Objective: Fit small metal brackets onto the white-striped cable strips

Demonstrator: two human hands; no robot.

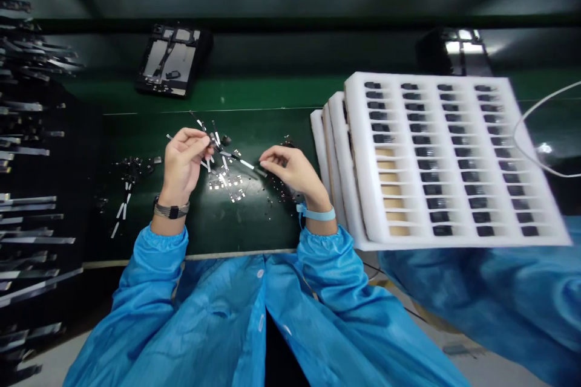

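Observation:
My left hand [185, 160] is closed, thumb against fingers, around a small dark part of a flex cable [215, 144]. Thin black and white strips stick out around these fingertips, over the green bench. To the right, my right hand [293, 170] has its thumb and fingers drawn together at the end of a black-and-white strip [246, 164]. Whether they grip the strip cannot be made out. Below and between the hands lies a cluster of small silver metal pieces [227, 182]. Small dark parts [284, 187] lie partly hidden beside my right hand.
White foam trays [394, 163] with rows of black parts are stacked at the right, a white cable [521, 127] beside them. More flex cables [122, 205] lie at left; many strips [31, 199] line the left edge. Black cases [170, 60] stand behind. A blue sleeve [490, 290] shows lower right.

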